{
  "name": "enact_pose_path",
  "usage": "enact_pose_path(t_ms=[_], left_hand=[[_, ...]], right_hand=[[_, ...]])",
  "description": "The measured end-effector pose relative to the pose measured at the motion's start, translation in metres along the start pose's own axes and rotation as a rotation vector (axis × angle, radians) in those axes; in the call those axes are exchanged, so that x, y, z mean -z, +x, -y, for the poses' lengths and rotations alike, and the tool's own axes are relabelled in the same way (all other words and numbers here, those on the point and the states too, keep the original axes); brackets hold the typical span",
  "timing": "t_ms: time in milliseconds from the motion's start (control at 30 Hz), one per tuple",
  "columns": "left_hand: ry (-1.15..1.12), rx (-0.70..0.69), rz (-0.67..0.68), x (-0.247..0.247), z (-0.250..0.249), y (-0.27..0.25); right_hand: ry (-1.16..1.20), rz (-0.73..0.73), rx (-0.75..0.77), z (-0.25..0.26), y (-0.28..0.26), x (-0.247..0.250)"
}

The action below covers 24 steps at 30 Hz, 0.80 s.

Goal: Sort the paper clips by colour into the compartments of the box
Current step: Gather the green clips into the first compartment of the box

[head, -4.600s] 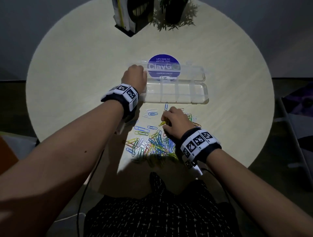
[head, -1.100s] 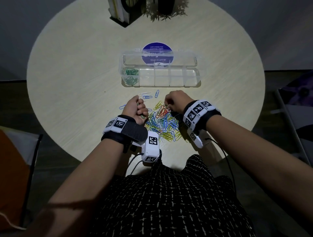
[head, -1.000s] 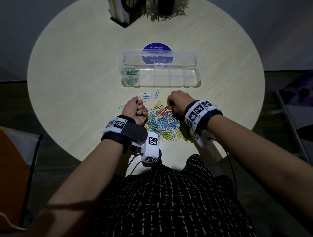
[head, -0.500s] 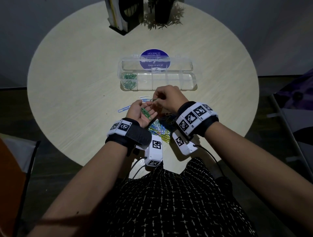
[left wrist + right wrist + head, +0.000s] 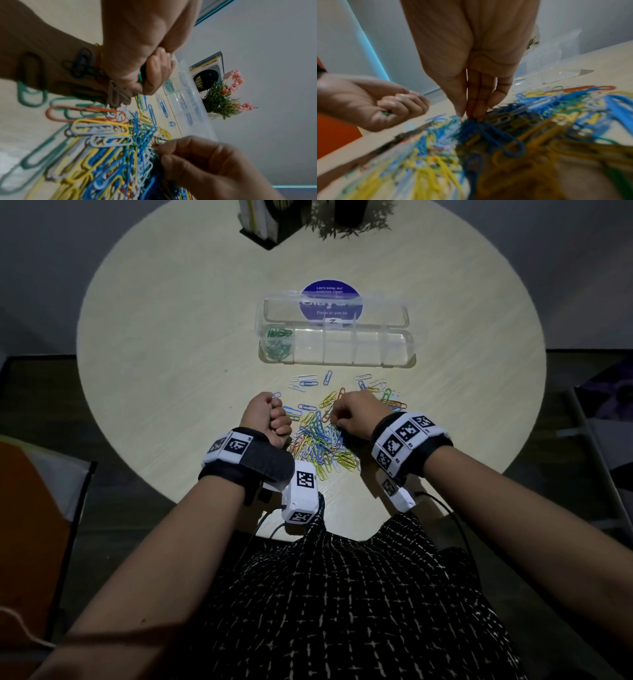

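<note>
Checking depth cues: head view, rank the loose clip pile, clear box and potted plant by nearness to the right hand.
1. Loose clip pile: right under the right hand, fingertips in it.
2. Clear box: beyond the pile, mid-table, lid open.
3. Potted plant: far table edge, behind the box.

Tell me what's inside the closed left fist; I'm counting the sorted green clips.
The left hand is curled round green paper clips: only a sliver of green shows between the fingers in both wrist views. How many it holds cannot be seen; the fingers cover them.

Head view looks down; blurry wrist views share the clip pile (image 5: 320,440).
</note>
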<state>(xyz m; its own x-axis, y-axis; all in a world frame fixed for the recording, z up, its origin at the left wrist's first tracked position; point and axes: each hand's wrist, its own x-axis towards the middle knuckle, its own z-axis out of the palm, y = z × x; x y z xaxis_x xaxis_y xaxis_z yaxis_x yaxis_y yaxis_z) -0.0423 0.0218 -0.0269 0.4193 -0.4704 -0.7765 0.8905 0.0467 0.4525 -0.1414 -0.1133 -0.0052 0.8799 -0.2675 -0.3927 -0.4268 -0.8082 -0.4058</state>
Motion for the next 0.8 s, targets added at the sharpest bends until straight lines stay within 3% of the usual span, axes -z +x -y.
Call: enact_pose_path(t_ms=[367,533,633,800], left_hand=[[-0.024,0.003,-0.063,0.007,0.013,-0.003],[-0.035,-0.015,-0.077,0.004,0.012,-0.003],[-0.037,-0.026,-0.084,0.004,0.011,-0.003],[-0.026,-0.027,-0.094,0.005,0.009,-0.002]], right_hand=[[-0.132,-0.042,-0.018,0.000,0.005,-0.010],[0.079,-0.156,-0.117,0.003,0.006,-0.005],[0.256,-0.142,-0.182,0.011,0.011,-0.004],[0.154,-0.075,-0.234,0.022,0.018,-0.022]])
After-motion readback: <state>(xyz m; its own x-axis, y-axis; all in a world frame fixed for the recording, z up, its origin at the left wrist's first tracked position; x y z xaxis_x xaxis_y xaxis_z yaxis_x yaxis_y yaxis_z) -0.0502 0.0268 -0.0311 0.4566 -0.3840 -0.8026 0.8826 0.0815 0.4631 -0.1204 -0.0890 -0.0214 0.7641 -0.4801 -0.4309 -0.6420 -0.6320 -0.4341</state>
